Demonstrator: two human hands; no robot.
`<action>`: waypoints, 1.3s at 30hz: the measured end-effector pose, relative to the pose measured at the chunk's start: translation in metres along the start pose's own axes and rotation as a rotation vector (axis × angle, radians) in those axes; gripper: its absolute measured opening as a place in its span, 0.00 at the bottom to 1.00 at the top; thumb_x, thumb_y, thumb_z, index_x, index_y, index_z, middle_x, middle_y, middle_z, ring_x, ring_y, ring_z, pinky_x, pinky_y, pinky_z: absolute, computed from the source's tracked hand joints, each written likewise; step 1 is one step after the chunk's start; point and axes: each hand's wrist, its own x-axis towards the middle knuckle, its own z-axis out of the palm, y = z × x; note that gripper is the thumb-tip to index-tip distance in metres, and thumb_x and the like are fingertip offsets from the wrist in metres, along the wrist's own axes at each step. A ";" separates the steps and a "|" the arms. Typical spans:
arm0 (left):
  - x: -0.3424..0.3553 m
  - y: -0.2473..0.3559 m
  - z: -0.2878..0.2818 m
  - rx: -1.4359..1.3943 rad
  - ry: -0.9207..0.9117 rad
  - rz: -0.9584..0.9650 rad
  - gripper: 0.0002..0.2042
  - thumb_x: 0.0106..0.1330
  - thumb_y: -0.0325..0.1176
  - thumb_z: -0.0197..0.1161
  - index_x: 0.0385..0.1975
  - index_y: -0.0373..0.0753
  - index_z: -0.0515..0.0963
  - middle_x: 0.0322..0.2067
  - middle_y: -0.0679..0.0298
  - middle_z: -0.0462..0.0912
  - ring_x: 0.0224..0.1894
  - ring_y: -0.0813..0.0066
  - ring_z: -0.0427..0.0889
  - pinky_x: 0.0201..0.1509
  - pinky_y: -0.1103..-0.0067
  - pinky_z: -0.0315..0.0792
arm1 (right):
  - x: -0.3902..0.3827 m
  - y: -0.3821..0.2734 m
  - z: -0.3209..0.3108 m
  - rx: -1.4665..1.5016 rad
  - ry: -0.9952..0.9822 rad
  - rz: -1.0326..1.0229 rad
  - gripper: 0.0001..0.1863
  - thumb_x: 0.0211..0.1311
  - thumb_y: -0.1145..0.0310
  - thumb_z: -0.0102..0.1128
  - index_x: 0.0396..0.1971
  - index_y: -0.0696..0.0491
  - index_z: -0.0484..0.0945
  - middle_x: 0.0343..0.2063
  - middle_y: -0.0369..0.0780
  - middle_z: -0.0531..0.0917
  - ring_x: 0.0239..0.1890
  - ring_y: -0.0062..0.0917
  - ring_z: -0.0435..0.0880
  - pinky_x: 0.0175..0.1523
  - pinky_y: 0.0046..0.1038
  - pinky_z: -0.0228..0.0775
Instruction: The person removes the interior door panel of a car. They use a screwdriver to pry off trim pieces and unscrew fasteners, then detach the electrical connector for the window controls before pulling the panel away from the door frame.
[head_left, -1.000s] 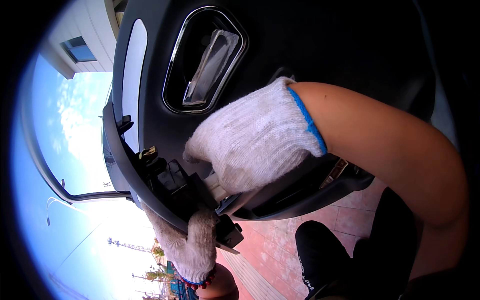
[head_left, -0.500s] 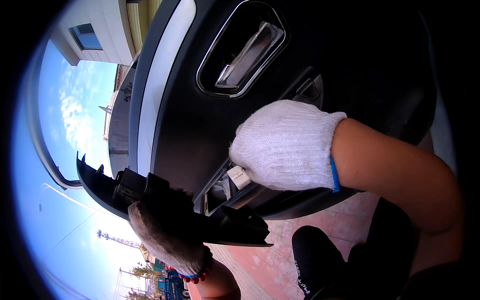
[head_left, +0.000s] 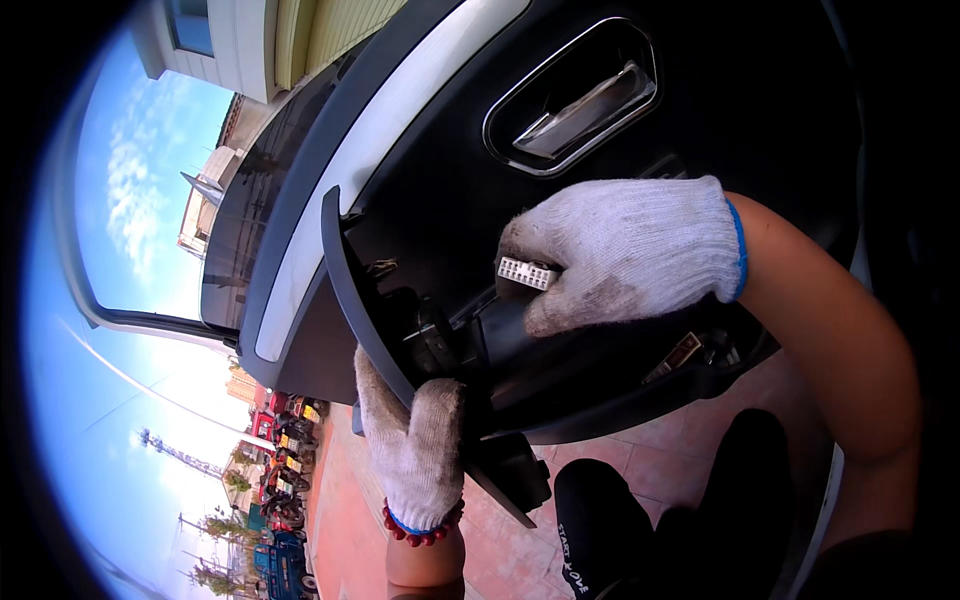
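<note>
A black car door panel [head_left: 430, 200] with a chrome inner handle [head_left: 585, 100] fills the upper middle. My left hand [head_left: 415, 450], in a white knit glove with a red bead bracelet at the wrist, grips a loose black trim piece [head_left: 375, 310] pulled away from the panel's lower edge. My right hand [head_left: 625, 250], also gloved, pinches a small white wiring connector [head_left: 527, 272] in the opening behind that trim piece. Dark cables and a switch body lie between the two hands.
Red paved ground [head_left: 660, 465] lies below the door. My dark shoe [head_left: 600, 530] and trouser leg are at the lower right. The door's window frame [head_left: 130, 320] curves at the left, with sky, a building [head_left: 250, 40] and distant parked vehicles beyond.
The black trim piece has swung further out from the door in my left hand. My right hand has shifted right and now holds the white connector in plain sight.
</note>
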 end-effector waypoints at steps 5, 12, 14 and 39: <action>0.005 0.002 0.003 -0.064 0.076 -0.013 0.21 0.56 0.34 0.75 0.47 0.34 0.80 0.42 0.55 0.84 0.39 0.61 0.87 0.43 0.69 0.81 | 0.015 0.023 0.012 -0.133 0.050 -0.169 0.16 0.66 0.64 0.60 0.48 0.58 0.83 0.32 0.45 0.87 0.35 0.37 0.88 0.46 0.36 0.81; 0.018 0.001 -0.006 0.361 0.088 0.143 0.15 0.53 0.33 0.76 0.40 0.39 0.84 0.34 0.56 0.86 0.36 0.59 0.87 0.38 0.70 0.79 | 0.011 0.018 0.025 -0.247 0.100 -0.104 0.19 0.74 0.57 0.56 0.52 0.57 0.79 0.29 0.43 0.86 0.31 0.33 0.88 0.40 0.33 0.81; 0.013 0.014 -0.006 0.188 0.104 0.073 0.16 0.54 0.30 0.76 0.42 0.40 0.84 0.36 0.58 0.86 0.36 0.60 0.87 0.39 0.71 0.80 | 0.010 0.022 0.029 -0.162 0.215 -0.206 0.21 0.75 0.56 0.56 0.54 0.58 0.77 0.28 0.43 0.86 0.30 0.34 0.88 0.39 0.33 0.81; 0.033 0.003 0.000 0.163 -0.128 0.140 0.23 0.54 0.32 0.77 0.50 0.37 0.80 0.37 0.58 0.84 0.41 0.58 0.86 0.44 0.68 0.82 | -0.008 0.015 0.023 -0.276 0.103 -0.113 0.18 0.73 0.56 0.54 0.41 0.58 0.82 0.21 0.41 0.84 0.26 0.34 0.86 0.36 0.36 0.79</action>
